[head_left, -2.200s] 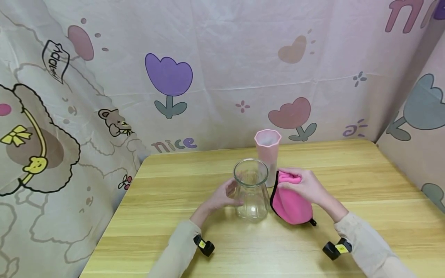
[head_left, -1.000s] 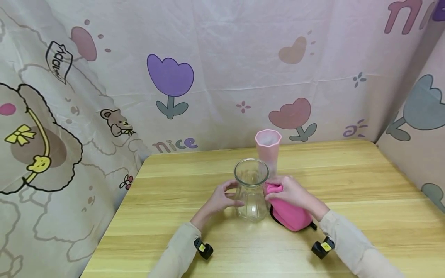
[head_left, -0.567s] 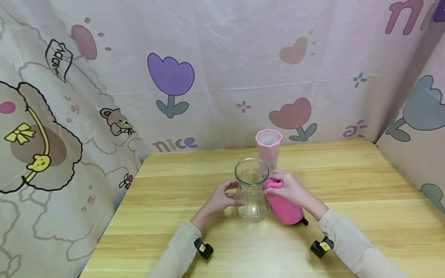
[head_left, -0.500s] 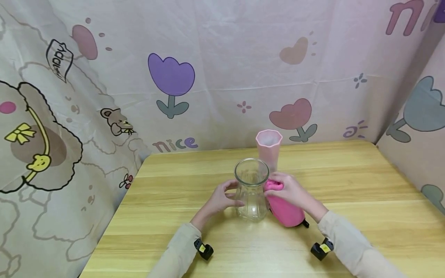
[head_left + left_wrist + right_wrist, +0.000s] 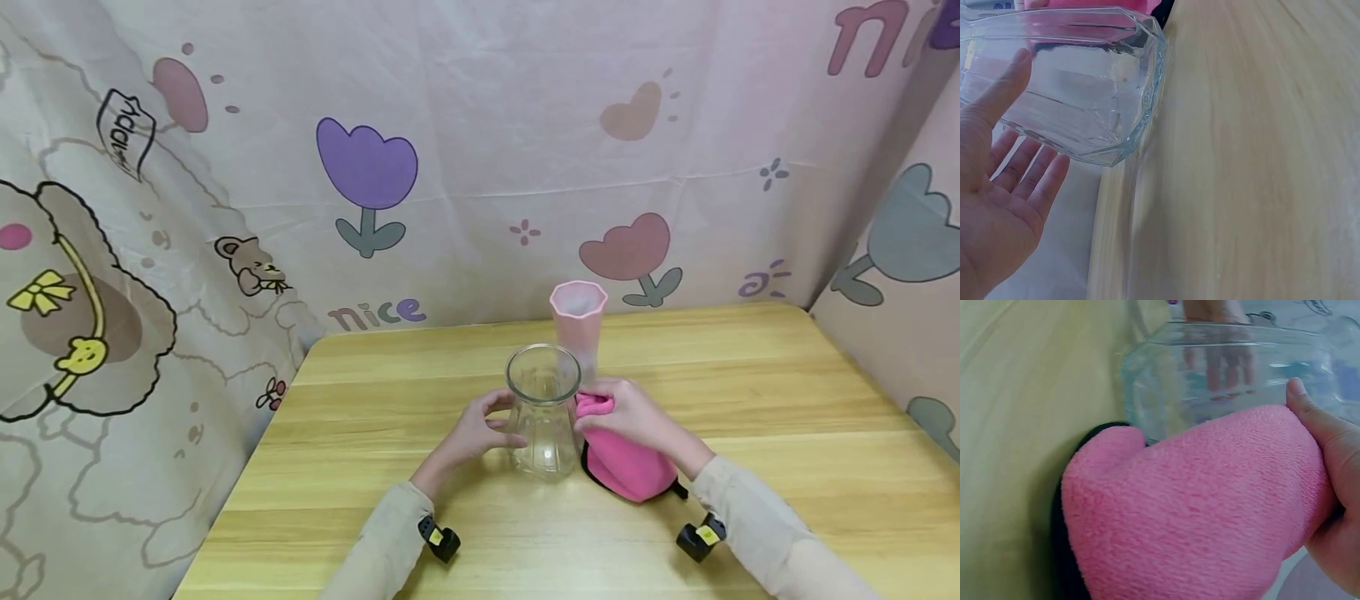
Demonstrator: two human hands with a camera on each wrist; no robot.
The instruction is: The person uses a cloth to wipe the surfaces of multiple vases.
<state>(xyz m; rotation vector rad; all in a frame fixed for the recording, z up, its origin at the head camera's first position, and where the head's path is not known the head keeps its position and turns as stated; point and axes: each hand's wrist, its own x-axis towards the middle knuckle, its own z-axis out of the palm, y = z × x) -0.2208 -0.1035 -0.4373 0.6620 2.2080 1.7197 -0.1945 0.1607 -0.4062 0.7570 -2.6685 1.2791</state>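
Note:
A clear glass vase [image 5: 543, 433] with a round rim and faceted sides stands upright on the table. My left hand [image 5: 474, 432] holds it from the left, thumb on the near side and fingers behind; in the left wrist view the thumb [image 5: 1007, 87] lies along the glass. My right hand [image 5: 626, 412] grips a bunched pink plush cloth [image 5: 630, 467] with black edging and a small black loop. The bunched top of the cloth is right at the vase's right side, and its lower part hangs down close to the table. The right wrist view shows the plush [image 5: 1191, 506] beside the glass.
Just behind the vase stands a tall pink cup [image 5: 579, 329] with a faceted rim. All this is on a light wooden table [image 5: 360, 417]. A printed fabric backdrop [image 5: 480, 167] hangs along the back and both sides.
My right hand has brought the cloth left to the vase's side, lifted it a little along the glass, then lowered it again. The left hand and vase have stayed in place.

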